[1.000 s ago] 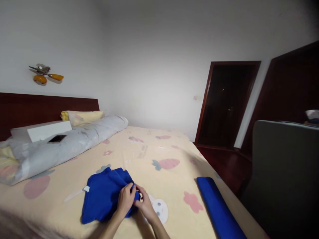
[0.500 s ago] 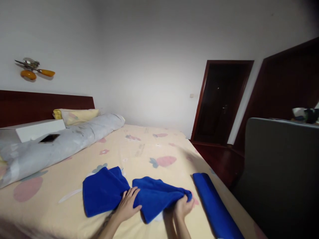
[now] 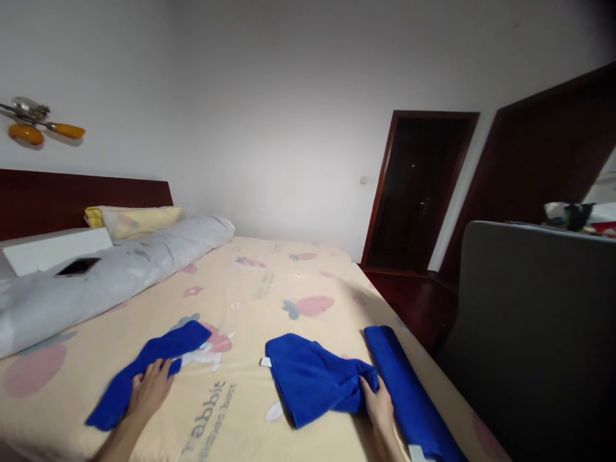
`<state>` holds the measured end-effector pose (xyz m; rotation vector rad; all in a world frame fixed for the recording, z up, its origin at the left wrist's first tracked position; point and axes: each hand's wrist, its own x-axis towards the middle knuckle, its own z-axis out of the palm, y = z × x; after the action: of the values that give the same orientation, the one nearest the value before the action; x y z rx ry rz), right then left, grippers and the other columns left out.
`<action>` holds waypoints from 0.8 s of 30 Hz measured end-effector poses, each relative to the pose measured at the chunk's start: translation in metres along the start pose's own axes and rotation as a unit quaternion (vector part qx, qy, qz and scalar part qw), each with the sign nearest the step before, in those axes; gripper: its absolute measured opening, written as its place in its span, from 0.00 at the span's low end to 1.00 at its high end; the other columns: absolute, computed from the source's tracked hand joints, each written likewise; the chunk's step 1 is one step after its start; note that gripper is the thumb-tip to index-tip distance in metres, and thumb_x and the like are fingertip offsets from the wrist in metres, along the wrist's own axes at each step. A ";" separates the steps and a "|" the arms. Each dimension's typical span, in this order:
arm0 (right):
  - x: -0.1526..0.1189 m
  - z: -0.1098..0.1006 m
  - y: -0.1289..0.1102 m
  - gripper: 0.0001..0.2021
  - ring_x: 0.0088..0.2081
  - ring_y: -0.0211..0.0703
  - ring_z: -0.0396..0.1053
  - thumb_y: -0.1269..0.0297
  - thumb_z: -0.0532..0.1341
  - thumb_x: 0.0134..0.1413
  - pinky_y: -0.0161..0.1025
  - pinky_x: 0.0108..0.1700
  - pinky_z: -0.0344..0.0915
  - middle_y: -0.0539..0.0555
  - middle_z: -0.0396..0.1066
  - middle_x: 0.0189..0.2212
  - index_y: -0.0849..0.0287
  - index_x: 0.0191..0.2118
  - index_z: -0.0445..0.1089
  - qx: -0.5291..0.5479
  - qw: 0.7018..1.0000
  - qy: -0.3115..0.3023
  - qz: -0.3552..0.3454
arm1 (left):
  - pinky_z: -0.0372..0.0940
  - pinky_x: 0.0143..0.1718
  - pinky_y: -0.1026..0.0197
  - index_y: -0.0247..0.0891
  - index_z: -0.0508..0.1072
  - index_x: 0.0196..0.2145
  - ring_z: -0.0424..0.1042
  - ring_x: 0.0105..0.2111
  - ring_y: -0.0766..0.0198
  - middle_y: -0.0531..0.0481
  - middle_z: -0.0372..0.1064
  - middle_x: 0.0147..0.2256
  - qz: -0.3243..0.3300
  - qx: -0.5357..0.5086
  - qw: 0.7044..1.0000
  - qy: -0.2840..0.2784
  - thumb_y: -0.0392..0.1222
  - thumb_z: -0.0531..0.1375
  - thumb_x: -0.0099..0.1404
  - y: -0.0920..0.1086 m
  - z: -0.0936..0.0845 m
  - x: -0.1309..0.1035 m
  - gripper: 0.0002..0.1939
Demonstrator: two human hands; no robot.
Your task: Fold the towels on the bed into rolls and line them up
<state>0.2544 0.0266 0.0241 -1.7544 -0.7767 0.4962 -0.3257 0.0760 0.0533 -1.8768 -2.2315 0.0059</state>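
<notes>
On the bed's left part lies a crumpled blue cloth (image 3: 161,353), and my left hand (image 3: 153,388) rests on it with curled fingers gripping its near side. A second blue cloth (image 3: 308,378), with a small white tag at its left corner, spreads over the middle. My right hand (image 3: 378,398) pinches the bunched right end of that one. Just right of this hand is a long, rolled or folded blue cloth (image 3: 409,391) with a white label near its lower end.
The bed (image 3: 260,301) has a cream sheet with strawberry prints. A long grey bolster (image 3: 154,263) carries a dark phone (image 3: 79,266); behind it are a white box (image 3: 58,250) and a yellow pillow (image 3: 144,222). A grey chair back (image 3: 529,321) stands at the right.
The left cloth has moved left with my left hand and is now bunched, apart from the middle cloth. My right hand has shifted right with its cloth's end. The view has turned slightly right.
</notes>
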 end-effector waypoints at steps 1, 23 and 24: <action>0.000 -0.002 0.003 0.38 0.50 0.63 0.69 0.43 0.55 0.38 0.48 0.52 0.65 0.68 0.74 0.46 0.69 0.50 0.69 -0.010 1.000 -0.009 -0.001 | 0.55 0.52 0.47 0.36 0.67 0.58 0.63 0.55 0.50 0.36 0.64 0.57 -0.019 -0.002 1.000 0.002 0.37 0.45 0.68 -0.013 -0.001 0.002 0.23; -0.019 -0.027 -0.012 0.17 0.49 0.57 0.72 0.58 0.61 0.35 0.50 0.52 0.67 0.59 0.77 0.41 0.56 0.36 0.75 0.009 0.990 -0.102 -0.102 | 0.59 0.55 0.46 0.34 0.67 0.55 0.64 0.57 0.47 0.33 0.66 0.56 0.132 -0.320 0.937 -0.046 0.46 0.52 0.66 0.266 -0.036 0.035 0.23; -0.016 -0.029 -0.007 0.17 0.49 0.58 0.72 0.59 0.62 0.34 0.51 0.52 0.67 0.59 0.77 0.40 0.56 0.35 0.75 0.005 0.990 -0.103 -0.093 | 0.60 0.52 0.48 0.34 0.70 0.52 0.68 0.54 0.48 0.33 0.70 0.52 0.144 -0.330 0.932 -0.038 0.45 0.53 0.65 0.273 -0.036 0.036 0.20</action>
<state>0.2611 -0.0030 0.0387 -1.6176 -1.0704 0.5579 -0.0594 0.1560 0.0541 -2.5590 -2.1411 -0.7196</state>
